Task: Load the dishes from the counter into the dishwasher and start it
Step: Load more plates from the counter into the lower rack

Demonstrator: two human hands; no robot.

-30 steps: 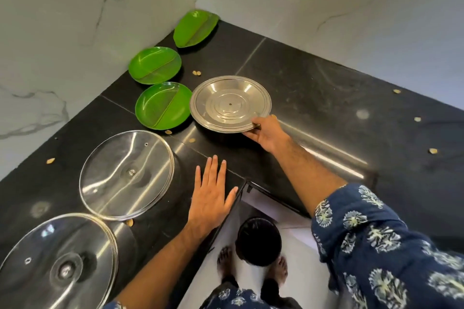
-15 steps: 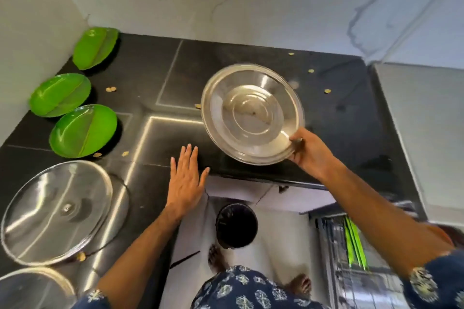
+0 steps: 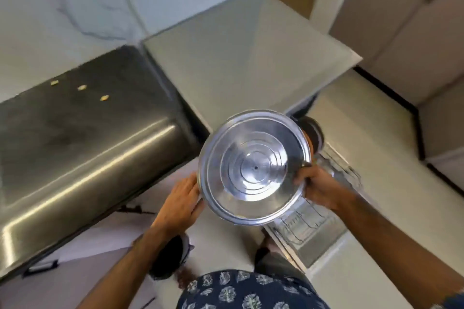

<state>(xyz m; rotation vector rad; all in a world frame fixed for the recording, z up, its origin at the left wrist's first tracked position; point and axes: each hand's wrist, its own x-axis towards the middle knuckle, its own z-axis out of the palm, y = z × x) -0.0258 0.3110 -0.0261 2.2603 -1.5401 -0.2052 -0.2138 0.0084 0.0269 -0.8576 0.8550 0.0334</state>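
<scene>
You held the steel lid above the dishwasher rack, right hand fingers curled round its rim, left hand fingers straight, steadying its edge. That thin-rim grip risked it slipping and clattering down.

No readable text from my feed, no label or brand on the steel lid, no numbers on the black counter, nothing legible anywhere
</scene>
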